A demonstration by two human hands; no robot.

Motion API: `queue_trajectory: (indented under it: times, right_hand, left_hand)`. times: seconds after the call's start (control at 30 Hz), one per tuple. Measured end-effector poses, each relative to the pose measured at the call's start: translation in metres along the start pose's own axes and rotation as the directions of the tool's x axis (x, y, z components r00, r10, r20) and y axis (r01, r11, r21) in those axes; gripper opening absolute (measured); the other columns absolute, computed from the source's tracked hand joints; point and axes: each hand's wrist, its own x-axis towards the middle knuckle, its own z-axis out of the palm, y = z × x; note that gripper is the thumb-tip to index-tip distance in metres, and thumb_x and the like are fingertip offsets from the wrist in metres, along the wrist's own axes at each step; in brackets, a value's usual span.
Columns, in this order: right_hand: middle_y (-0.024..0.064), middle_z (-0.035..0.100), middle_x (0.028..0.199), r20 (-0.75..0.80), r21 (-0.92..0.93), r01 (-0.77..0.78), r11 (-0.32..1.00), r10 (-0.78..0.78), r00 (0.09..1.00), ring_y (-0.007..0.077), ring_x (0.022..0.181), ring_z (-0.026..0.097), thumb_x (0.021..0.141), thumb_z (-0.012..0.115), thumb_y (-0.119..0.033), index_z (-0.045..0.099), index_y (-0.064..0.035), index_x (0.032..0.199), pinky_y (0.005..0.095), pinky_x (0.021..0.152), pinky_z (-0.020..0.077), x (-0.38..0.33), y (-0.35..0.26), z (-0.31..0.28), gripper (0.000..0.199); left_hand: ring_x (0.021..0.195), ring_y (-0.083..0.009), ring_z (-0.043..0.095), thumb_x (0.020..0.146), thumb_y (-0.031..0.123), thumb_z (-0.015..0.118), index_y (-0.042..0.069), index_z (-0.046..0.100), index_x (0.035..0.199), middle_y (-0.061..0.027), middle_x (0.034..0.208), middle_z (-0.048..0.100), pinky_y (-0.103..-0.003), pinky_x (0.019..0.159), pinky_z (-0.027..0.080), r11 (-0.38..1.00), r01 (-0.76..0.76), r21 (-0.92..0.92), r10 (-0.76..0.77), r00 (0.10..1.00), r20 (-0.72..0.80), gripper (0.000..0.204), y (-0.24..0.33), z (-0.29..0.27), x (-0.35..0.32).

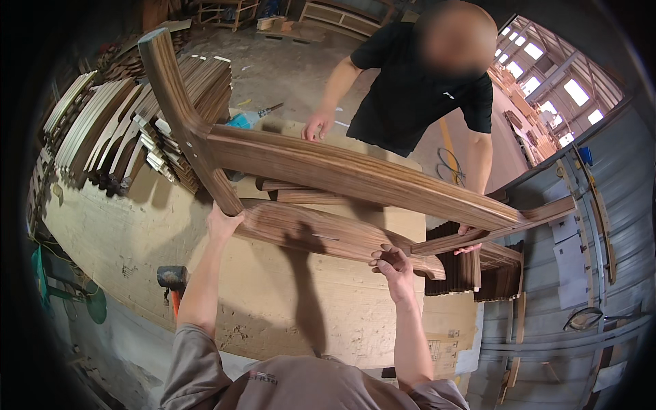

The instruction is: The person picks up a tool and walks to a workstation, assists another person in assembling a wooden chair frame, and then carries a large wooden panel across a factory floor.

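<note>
A brown wooden frame stands tilted over the worktable, its long flat rail (355,174) joining a curved left post (174,89) and a slimmer right post (492,231). My left hand (224,224) is wrapped round the lower end of the left post. My right hand (395,265) is beside the near end of the right post, palm up, its fingers bent but apart, with nothing visible in them. Below the rail lies a broad shaped board (314,229) with a curved end. Opposite me, a person's one hand (318,126) is by the rail; their other hand (468,239) supports the right post.
Stacks of curved wooden pieces (102,130) fill the table's left side. A blue power tool (247,119) lies behind the rail, and a black-headed mallet (172,277) near my left forearm. More dark slats (499,273) stand at the right, by a grey metal wall (615,198).
</note>
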Motion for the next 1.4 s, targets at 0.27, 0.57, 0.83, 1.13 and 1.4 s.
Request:
queue_trajectory:
  times: [0.27,0.57,0.83,1.13,1.4]
  right_hand:
    - [0.0128,0.064,0.116,-0.151,-0.036,0.139,0.99,-0.143,0.978,0.0235,0.101,0.065,0.085,0.071,-0.006,0.053,-0.0003,0.126,0.0339,0.085,0.0546,0.008,-0.026,-0.009,0.045]
    - [0.0151,0.067,0.091,-0.215,-0.873,0.073,0.483,-0.513,0.831,0.0257,0.077,0.066,0.088,0.07,-0.017,0.064,-0.0033,0.104,0.0355,0.067,0.0531,0.025,0.088,-0.107,0.022]
    - [0.0132,0.058,0.065,-0.368,-0.572,-0.029,0.82,-0.225,0.902,0.023,0.06,0.058,0.082,0.069,-0.017,0.061,0.0001,0.082,0.0352,0.059,0.0484,0.024,0.116,-0.106,0.019]
    - [-0.0062,0.039,0.057,-0.839,-0.235,0.288,0.928,-0.343,0.422,0.0038,0.049,0.033,0.09,0.064,-0.015,0.038,-0.0132,0.061,0.0223,0.045,0.0244,0.048,0.107,-0.293,0.039]
    - [-0.0044,0.041,0.054,-0.724,-0.097,0.55,0.83,-0.438,0.532,0.0043,0.049,0.037,0.091,0.057,-0.007,0.039,-0.0091,0.057,0.0227,0.045,0.0282,0.101,0.031,-0.317,0.038]
  left_hand:
    - [0.108,-0.0338,0.064,0.062,0.025,0.085,0.006,0.051,0.132,-0.0177,0.114,0.068,-0.04,0.094,0.05,0.998,-0.051,-0.041,0.052,0.998,0.03,0.08,-0.02,0.005,0.011]
    - [0.106,-0.0301,0.063,0.077,0.015,0.079,-0.008,0.053,0.122,-0.0219,0.121,0.061,-0.041,0.09,0.053,0.999,-0.05,0.005,0.05,0.997,0.066,0.057,0.027,0.013,-0.059]
    - [0.141,-0.0397,0.03,0.071,0.039,0.086,0.001,0.026,0.149,-0.0212,0.152,0.03,-0.049,0.118,0.027,0.42,0.426,-0.801,0.598,0.534,0.597,0.105,0.283,0.095,-0.157]
    - [0.144,-0.0335,0.027,0.073,0.04,0.083,0.006,0.032,0.149,-0.0137,0.154,0.033,-0.058,0.121,0.016,0.014,0.64,-0.768,0.399,0.701,0.591,0.098,0.329,0.161,-0.156]
    - [0.143,-0.0331,0.028,0.078,0.039,0.079,0.003,0.027,0.15,-0.0155,0.154,0.033,-0.054,0.119,0.022,0.051,0.482,-0.875,0.356,0.81,0.466,0.096,0.337,0.153,-0.163]
